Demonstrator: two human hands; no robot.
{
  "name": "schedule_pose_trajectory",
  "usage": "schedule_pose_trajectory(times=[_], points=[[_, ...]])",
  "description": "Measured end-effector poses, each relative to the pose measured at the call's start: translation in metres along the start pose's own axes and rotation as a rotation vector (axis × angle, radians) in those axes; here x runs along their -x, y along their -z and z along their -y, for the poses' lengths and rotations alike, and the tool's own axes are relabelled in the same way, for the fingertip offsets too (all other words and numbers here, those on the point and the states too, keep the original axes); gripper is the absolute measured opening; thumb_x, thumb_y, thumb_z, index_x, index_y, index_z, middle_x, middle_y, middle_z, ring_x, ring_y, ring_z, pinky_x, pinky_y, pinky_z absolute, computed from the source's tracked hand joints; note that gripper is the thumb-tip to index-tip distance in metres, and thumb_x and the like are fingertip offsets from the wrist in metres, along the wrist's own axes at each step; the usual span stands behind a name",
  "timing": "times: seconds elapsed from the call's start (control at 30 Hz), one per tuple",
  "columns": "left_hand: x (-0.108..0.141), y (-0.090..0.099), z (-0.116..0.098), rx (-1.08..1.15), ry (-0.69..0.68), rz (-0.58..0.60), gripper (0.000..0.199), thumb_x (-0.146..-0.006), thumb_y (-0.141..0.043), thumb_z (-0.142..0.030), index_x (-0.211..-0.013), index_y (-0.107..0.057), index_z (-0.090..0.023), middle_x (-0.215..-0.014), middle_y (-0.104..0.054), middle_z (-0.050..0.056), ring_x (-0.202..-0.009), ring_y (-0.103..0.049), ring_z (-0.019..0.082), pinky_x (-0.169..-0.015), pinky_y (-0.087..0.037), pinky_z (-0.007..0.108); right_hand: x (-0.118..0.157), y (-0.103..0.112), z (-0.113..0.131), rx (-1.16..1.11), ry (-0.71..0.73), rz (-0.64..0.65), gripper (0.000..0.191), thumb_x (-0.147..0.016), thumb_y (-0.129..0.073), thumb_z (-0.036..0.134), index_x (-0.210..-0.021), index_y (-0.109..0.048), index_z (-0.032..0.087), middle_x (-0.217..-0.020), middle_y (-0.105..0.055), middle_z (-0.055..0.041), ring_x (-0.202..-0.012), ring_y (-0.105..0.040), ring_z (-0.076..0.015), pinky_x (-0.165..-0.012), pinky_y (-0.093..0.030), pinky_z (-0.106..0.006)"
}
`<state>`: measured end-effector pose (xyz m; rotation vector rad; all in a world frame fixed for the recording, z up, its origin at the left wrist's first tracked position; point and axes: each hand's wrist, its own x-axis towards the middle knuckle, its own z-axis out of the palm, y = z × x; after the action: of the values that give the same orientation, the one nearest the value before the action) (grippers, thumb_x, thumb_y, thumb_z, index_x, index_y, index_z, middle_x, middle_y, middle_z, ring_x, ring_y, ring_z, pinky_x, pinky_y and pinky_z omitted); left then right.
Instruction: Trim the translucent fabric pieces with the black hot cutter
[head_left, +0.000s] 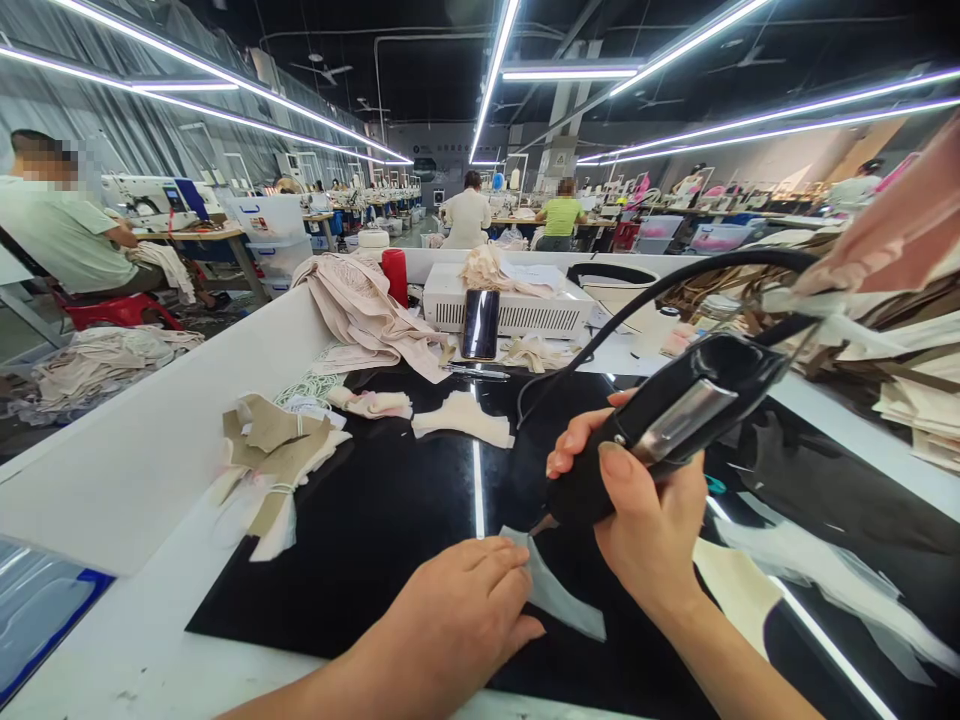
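On a glossy black mat (390,510) lies a curved, pale translucent fabric piece (559,595). My left hand (469,610) is laid over its left end, fingers flat and pressing it down, thumb apart. Wrapped in my right hand (652,520) is a black corded hand tool (675,410) with a shiny metal plate on its side. The tool tilts down to the left, its narrow tip by the upper edge of the translucent piece; whether it touches cannot be seen. A cream fabric cutout (463,418) rests farther back on the mat.
Bundled beige-and-white pieces (277,450) sit left. Behind the mat are a pen (478,371), a phone (481,325) and a white vented box (555,310). Translucent scraps (832,560) lie right. A black cable (637,300) arches over the table. Several people work beyond.
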<state>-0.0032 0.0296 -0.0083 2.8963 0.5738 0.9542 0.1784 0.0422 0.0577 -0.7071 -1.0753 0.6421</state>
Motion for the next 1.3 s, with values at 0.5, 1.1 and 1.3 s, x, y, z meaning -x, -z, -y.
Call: schedule_pose_trajectory(times=[0.5, 1.1, 1.3], points=[[0.004, -0.004, 0.001, -0.003, 0.021, 0.032, 0.031, -0.113, -0.047, -0.039, -0.115, -0.065, -0.014, -0.119, -0.078, 0.007, -0.116, -0.074, 0.019, -0.111, -0.056, 0.031, -0.002, -0.01, -0.003, 0.002, -0.007, -0.017, 0.04, -0.088, -0.081, 0.044, -0.116, -0.056, 0.03, -0.082, -0.067, 0.0041, -0.063, -0.064, -0.0168, -0.061, -0.055, -0.033], [0.004, -0.005, 0.001, -0.02, 0.015, 0.07, 0.026, -0.111, -0.053, -0.038, -0.118, -0.061, -0.014, -0.122, -0.077, 0.01, -0.118, -0.073, 0.02, -0.111, -0.056, 0.032, -0.004, -0.018, -0.009, -0.018, -0.018, -0.014, 0.032, -0.092, -0.077, 0.039, -0.114, -0.057, 0.03, -0.082, -0.067, 0.0061, -0.065, -0.063, -0.0151, -0.063, -0.054, -0.033], [0.003, -0.003, 0.001, 0.002, 0.037, 0.056, 0.027, -0.112, -0.051, -0.038, -0.114, -0.063, -0.014, -0.119, -0.077, 0.009, -0.117, -0.074, 0.02, -0.11, -0.058, 0.033, -0.005, -0.02, -0.01, -0.008, -0.019, -0.017, 0.032, -0.092, -0.078, 0.039, -0.114, -0.056, 0.03, -0.082, -0.067, 0.0059, -0.064, -0.063, -0.0151, -0.064, -0.055, -0.033]])
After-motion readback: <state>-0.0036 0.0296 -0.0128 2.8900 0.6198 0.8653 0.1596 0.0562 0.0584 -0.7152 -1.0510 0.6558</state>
